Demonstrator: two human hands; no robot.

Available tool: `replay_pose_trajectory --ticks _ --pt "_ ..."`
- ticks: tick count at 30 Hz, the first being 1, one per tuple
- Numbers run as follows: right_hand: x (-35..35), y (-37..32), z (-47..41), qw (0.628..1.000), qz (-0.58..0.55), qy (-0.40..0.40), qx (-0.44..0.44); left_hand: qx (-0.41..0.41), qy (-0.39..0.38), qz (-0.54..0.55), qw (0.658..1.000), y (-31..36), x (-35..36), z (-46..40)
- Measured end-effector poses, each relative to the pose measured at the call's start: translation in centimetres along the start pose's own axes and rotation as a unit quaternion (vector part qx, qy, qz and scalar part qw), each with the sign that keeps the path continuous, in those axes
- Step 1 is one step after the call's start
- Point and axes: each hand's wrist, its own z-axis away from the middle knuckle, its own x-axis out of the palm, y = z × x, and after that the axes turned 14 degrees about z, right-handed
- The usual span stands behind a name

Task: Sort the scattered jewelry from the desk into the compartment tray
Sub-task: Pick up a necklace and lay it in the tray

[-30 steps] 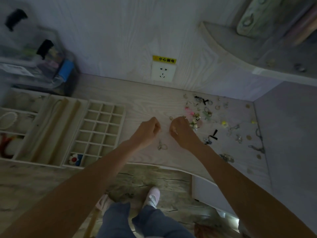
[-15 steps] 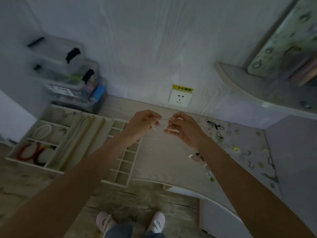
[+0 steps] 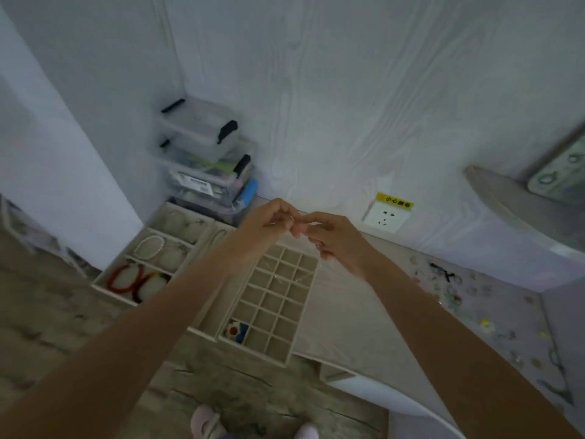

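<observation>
My left hand (image 3: 269, 221) and my right hand (image 3: 332, 239) meet fingertip to fingertip in the air above the far end of the beige grid tray (image 3: 269, 346). Both pinch a thin pale chain (image 3: 296, 277) that hangs in a loop over the grid's upper cells. One cell near the tray's front left holds a red-and-white flower piece (image 3: 234, 331). Scattered jewelry (image 3: 449, 280) lies on the desk at the right.
Left of the grid tray stand long slots and a tray with a pearl bracelet (image 3: 148, 247) and red bangles (image 3: 126, 278). Stacked clear plastic boxes (image 3: 205, 160) stand against the wall. A wall socket (image 3: 384, 217) with a yellow label and a shelf (image 3: 519, 207) are at the right.
My hands have risen from the desk among the scattered jewelry and moved left over the grid tray, lifting the thin chain. The view has swung left and up.
</observation>
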Motion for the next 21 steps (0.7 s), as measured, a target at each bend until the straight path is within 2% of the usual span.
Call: replay_pose_trajectory --ticks 7,12,15,17,21 --pt "4.1 -3.2 -2.4 0.999 0.024 -0.043 -0.013 -0.064 0.014 0.017 0.998 1.0 -5.4 1.7" --pt "7.4 -5.0 -4.2 0.995 0.029 -0.094 -0.014 -0.098 -0.009 -0.029 0.995 1.0 -9.6 2.8" --pt "8.9 -5.7 -5.3 0.995 0.027 -0.099 -0.018 -0.115 0.022 -0.039 0.992 1.5 -11.1 3.4" --pt "10.1 -6.3 -6.1 0.995 -0.005 -0.101 -0.012 -0.141 0.045 -0.008 0.989 1.5 -12.0 3.8" --pt "12.4 -7.3 -7.6 0.992 -0.08 -0.097 0.015 -0.221 -0.008 0.023 0.975 0.5 -13.5 4.2"
